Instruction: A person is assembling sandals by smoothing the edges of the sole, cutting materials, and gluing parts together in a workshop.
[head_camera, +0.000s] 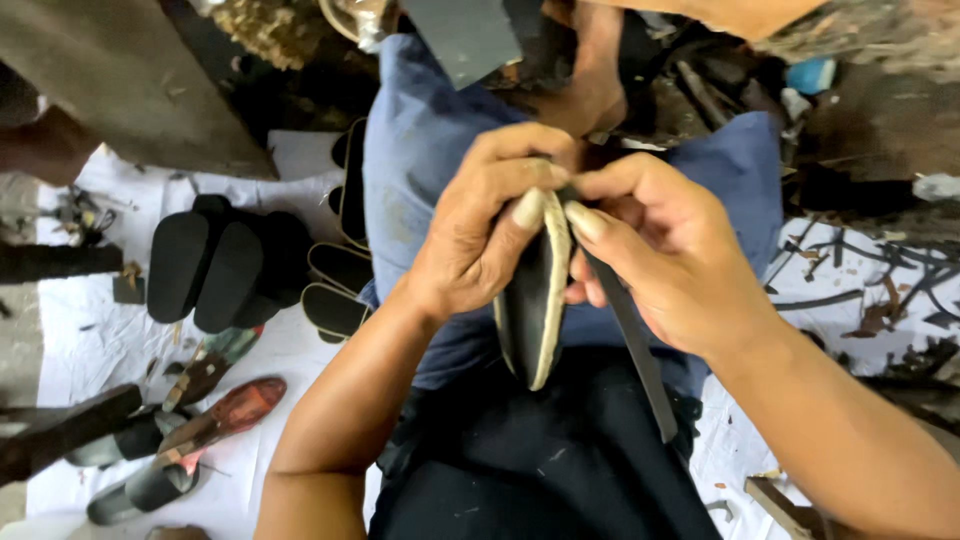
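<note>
Both hands were clamped on the shoe sole over the person's lap: left hand and right hand pinching its top edge with the thumbs. Sole hung lengthwise, pointing down, a dark strap alongside. Farther left, black soles stacked on the floor sheet.

The shoe sole was a black, elongated piece with a pale cream rim along its edge. It stood on edge, nearly vertical, its pointed end directed down toward the lap and its upper end pinched between both thumbs. A dark strap, narrow and flat, ran from the top of the sole diagonally downward on its right side, hanging free at its lower end
</note>
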